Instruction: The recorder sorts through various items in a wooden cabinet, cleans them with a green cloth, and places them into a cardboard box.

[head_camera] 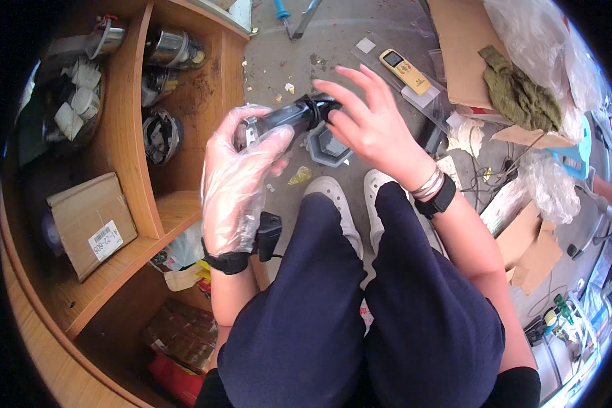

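My left hand, in a clear plastic glove, is closed around a dark bottle with a clear part at its left end. The bottle lies sideways, its black neck pointing right. My right hand is bare, with its fingers spread at the black neck; the thumb side seems to touch it, and I cannot tell whether it grips. Below and behind the bottle, a grey hexagonal container stands on the floor between the hands, partly covered by them.
A wooden shelf unit with jars and a cardboard box stands at left. On the floor lie a yellow remote control, loose cables and scraps. At right are an olive cloth, cardboard and plastic bags.
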A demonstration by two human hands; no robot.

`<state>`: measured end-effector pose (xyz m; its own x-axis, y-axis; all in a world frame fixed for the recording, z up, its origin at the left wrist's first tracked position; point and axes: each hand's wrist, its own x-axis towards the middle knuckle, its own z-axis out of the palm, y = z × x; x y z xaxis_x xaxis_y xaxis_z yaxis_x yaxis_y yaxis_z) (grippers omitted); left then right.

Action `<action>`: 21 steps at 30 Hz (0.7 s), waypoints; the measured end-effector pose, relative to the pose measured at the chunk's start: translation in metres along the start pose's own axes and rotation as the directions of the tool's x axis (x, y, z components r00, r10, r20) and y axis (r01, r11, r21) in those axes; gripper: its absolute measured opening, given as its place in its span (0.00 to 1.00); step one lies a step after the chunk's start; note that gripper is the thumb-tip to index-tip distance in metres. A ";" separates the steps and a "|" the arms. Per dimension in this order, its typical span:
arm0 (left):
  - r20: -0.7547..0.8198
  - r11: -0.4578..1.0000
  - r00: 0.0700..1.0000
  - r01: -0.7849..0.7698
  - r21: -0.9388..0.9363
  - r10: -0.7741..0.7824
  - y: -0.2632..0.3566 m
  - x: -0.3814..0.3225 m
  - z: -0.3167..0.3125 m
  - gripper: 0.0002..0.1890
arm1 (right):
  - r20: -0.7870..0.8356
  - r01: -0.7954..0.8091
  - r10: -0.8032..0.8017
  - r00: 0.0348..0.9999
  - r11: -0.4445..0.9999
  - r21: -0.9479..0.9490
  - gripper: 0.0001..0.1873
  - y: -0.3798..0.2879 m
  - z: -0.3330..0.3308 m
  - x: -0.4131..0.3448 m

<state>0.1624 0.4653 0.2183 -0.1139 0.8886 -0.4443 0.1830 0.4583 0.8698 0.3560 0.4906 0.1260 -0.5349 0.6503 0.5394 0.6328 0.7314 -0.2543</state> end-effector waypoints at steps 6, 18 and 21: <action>0.203 0.982 0.961 0.189 0.022 -0.189 -0.004 0.007 -0.040 0.14 | 0.183 0.053 -0.127 0.975 0.930 0.365 0.13 -0.013 0.006 -0.011; 0.258 0.991 0.957 0.123 0.057 -0.133 -0.021 0.006 -0.037 0.20 | 0.655 -0.613 -0.021 0.755 0.329 0.718 0.29 -0.031 0.005 -0.021; 0.227 0.996 0.974 0.013 -0.084 0.006 -0.028 0.007 -0.031 0.23 | 0.639 -0.635 0.076 0.766 -0.067 0.770 0.27 -0.035 0.014 -0.026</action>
<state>0.1260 0.4580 0.1973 0.1115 0.8722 -0.4762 0.0989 0.4671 0.8787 0.3402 0.4513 0.1096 -0.7187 0.6850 -0.1191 -0.1337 -0.3042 -0.9432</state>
